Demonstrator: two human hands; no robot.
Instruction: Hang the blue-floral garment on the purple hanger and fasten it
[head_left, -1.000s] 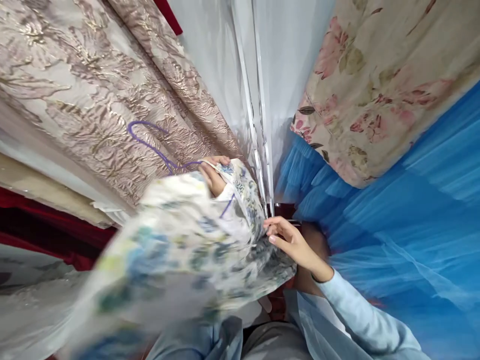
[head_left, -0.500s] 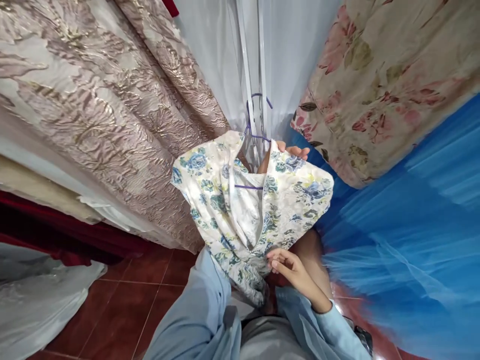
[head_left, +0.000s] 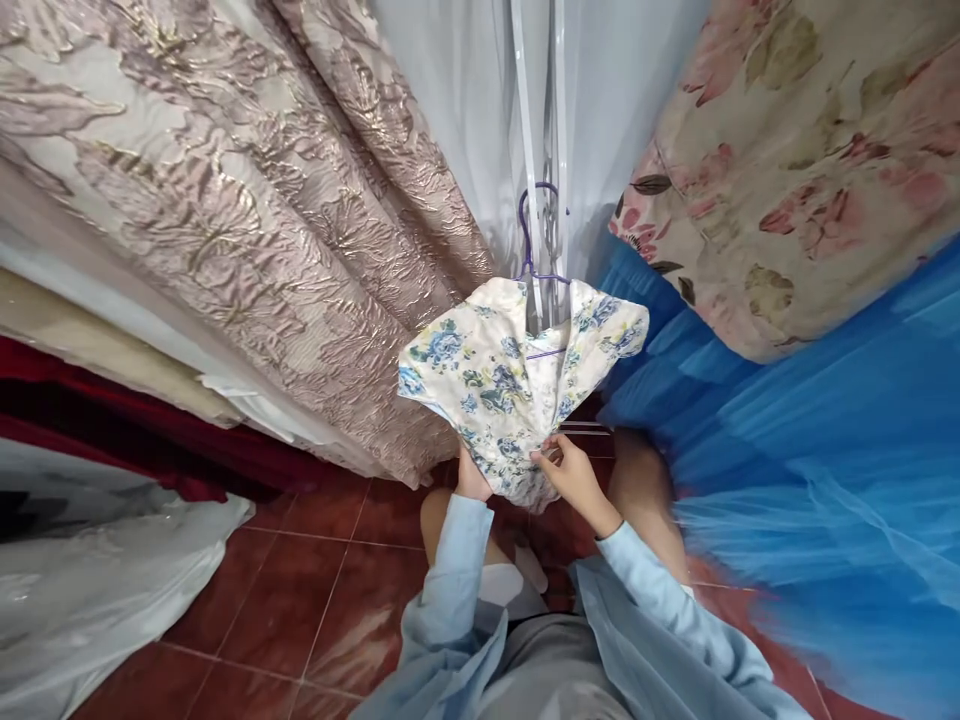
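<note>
A white blouse with blue flowers and green leaves hangs on a purple hanger, its V-neck facing me. The hanger's hook is up by two pale vertical bars. At the bottom of the neckline, my right hand pinches the blouse's front between thumb and fingers. My left hand is at the blouse's lower left edge, partly behind the cloth; its fingers are hidden. The lower part of the blouse is bunched between the two hands.
Pink-gold embossed cloth hangs close on the left. To the right are a cream floral cloth and blue tulle. White cloth hangs behind the bars. Red tiles cover the floor around my legs.
My left hand has moved from behind the blouse's right shoulder down to its lower left edge. The blouse hangs flatter and further from me. My right hand stays at the neckline's bottom.
</note>
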